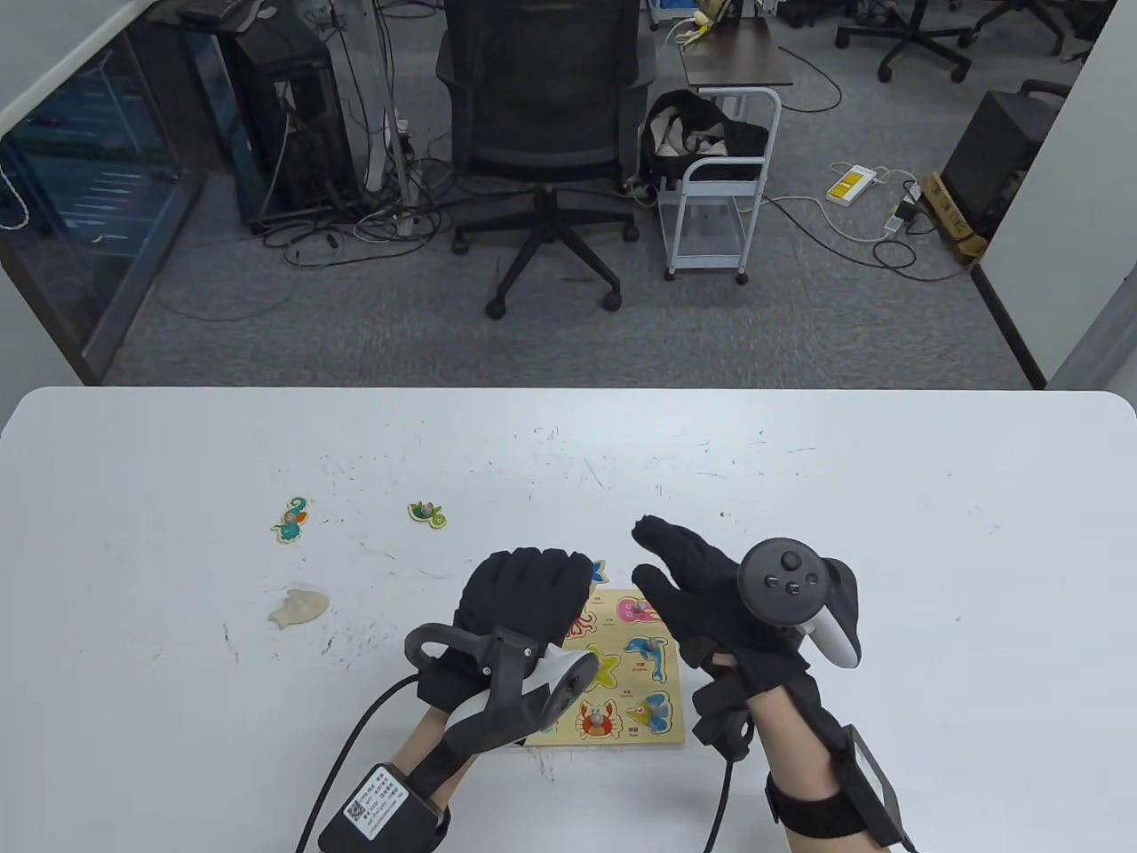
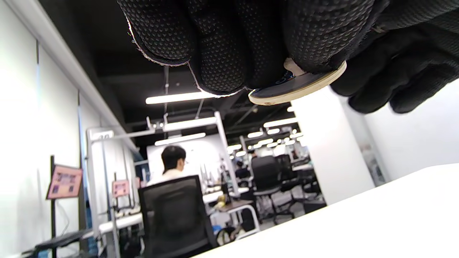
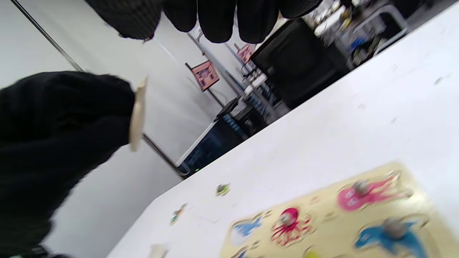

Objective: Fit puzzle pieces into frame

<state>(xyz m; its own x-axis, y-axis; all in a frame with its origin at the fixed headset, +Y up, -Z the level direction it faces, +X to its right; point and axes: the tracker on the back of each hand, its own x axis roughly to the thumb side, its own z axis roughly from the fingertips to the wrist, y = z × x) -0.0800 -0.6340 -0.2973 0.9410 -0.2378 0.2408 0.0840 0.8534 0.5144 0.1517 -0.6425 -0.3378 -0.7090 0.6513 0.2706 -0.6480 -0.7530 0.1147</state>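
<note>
The wooden puzzle frame [image 1: 668, 730] lies near the table's front edge, with several sea-animal pieces seated in it. It also shows in the right wrist view [image 3: 322, 211]. My left hand [image 1: 568, 577] hovers over the frame's upper left and pinches a flat blue-faced wooden piece [image 2: 299, 85], held off the board. A blue tip of the piece [image 1: 598, 569] shows past my knuckles. My right hand [image 1: 657, 555] is open and empty, fingers spread, above the frame's right side. In the right wrist view the held piece [image 3: 138, 114] is seen edge-on.
Three loose pieces lie on the table to the left: a seahorse [image 1: 291, 520], a turtle [image 1: 427, 513] and a plain, face-down fish [image 1: 298, 608]. The white table's far edge [image 1: 568, 389] lies beyond them, with an office chair [image 1: 544, 133] behind it.
</note>
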